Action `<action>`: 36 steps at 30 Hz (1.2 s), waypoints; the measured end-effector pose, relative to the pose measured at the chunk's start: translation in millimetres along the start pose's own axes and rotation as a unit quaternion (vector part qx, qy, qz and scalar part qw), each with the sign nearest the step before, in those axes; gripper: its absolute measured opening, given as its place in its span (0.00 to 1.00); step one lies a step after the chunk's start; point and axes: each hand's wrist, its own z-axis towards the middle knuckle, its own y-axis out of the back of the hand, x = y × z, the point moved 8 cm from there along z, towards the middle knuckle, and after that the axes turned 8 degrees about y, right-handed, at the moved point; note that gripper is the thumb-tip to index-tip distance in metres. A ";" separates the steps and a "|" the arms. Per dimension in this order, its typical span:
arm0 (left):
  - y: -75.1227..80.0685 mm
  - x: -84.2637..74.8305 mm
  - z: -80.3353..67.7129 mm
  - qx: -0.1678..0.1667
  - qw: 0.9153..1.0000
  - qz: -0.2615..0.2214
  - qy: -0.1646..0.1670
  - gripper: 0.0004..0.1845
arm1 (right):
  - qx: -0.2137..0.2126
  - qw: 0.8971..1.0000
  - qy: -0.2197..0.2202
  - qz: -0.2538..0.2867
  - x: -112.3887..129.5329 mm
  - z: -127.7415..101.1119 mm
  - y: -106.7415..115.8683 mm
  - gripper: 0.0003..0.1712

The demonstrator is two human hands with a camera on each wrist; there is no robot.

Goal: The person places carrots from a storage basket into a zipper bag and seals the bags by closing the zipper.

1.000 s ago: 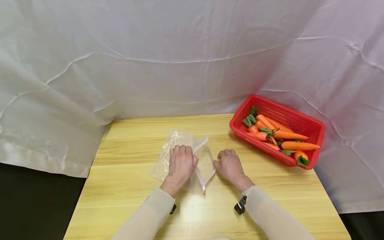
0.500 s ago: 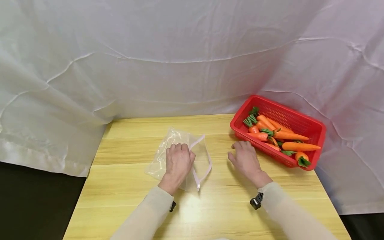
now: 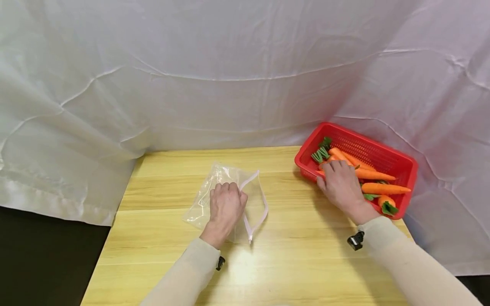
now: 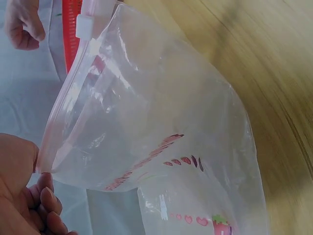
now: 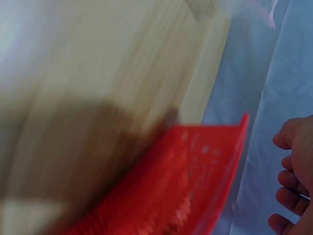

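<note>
A clear zip bag point(image 3: 208, 193) with a pink zipper strip point(image 3: 261, 207) lies on the wooden table point(image 3: 291, 255). My left hand point(image 3: 226, 204) grips the bag at its mouth edge. In the left wrist view that edge is lifted, so the bag point(image 4: 156, 137) gapes open beside my fingers point(image 4: 46, 203). My right hand point(image 3: 340, 183) reaches over the near left rim of a red basket point(image 3: 384, 149), its fingers loosely bent over orange toy carrots point(image 3: 377, 175). The blurred right wrist view shows the fingers point(image 5: 293, 171) with nothing in them, next to the basket point(image 5: 200, 181).
The basket of several carrots stands at the table's right back corner, close to the edge. A white cloth backdrop point(image 3: 229, 76) hangs behind and drapes down both sides. Bare tabletop lies between the bag and the basket and along the front.
My right hand has left the bag's zipper and travelled right and back to the basket. The left hand stays on the bag, which has shifted slightly left with its mouth lifted.
</note>
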 end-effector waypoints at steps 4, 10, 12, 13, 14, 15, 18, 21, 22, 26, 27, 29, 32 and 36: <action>-0.5 3.8 -1.2 0.025 0.999 -0.018 0.021 0.14 | 0.012 0.999 0.029 -0.031 -20.1 1.6 9.9 0.15; 0.1 8.3 -5.0 0.032 0.998 -0.021 0.039 0.13 | 0.096 0.992 0.055 -0.069 -56.0 -1.6 6.8 0.21; 0.3 8.5 -6.1 0.028 0.999 -0.020 0.039 0.13 | 0.117 0.987 0.071 -0.078 -66.2 -4.7 2.6 0.23; 0.3 8.8 -6.6 0.026 0.999 -0.019 0.040 0.13 | 0.127 0.985 0.078 -0.082 -70.5 -6.7 -0.2 0.23; 0.1 9.2 -7.1 0.025 0.999 -0.018 0.041 0.13 | 0.136 0.983 0.087 -0.085 -74.2 -8.7 -3.3 0.23; 0.1 9.6 -7.5 0.023 0.999 -0.018 0.042 0.13 | 0.143 0.981 0.095 -0.087 -77.1 -10.5 -6.6 0.23; 0.6 10.3 -8.3 0.018 0.999 -0.016 0.044 0.13 | 0.173 0.975 0.114 -0.086 -81.7 -16.1 -18.3 0.25; 1.7 10.5 -8.7 0.010 0.999 -0.015 0.043 0.13 | 0.210 0.966 0.126 -0.082 -81.8 -21.1 -29.1 0.26; 2.1 10.5 -8.8 0.008 0.999 -0.015 0.043 0.13 | 0.223 0.963 0.129 -0.082 -81.5 -22.4 -32.4 0.25; 2.9 10.2 -9.1 0.008 0.999 -0.019 0.044 0.14 | 0.267 0.949 0.136 -0.093 -81.5 -27.2 -43.5 0.25; 2.8 10.1 -9.2 0.009 0.999 -0.019 0.044 0.14 | 0.278 0.946 0.137 -0.096 -82.6 -28.7 -46.3 0.25; 2.3 9.5 -9.3 0.013 0.999 -0.020 0.046 0.14 | 0.292 0.941 0.138 -0.102 -84.9 -30.8 -51.0 0.26; 1.7 8.9 -9.4 0.016 0.999 -0.021 0.047 0.14 | 0.304 0.937 0.138 -0.105 -87.7 -32.8 -55.7 0.24; 2.2 8.1 -9.6 0.010 0.999 -0.022 0.043 0.15 | 0.306 0.937 0.136 -0.101 -89.2 -33.0 -57.9 0.21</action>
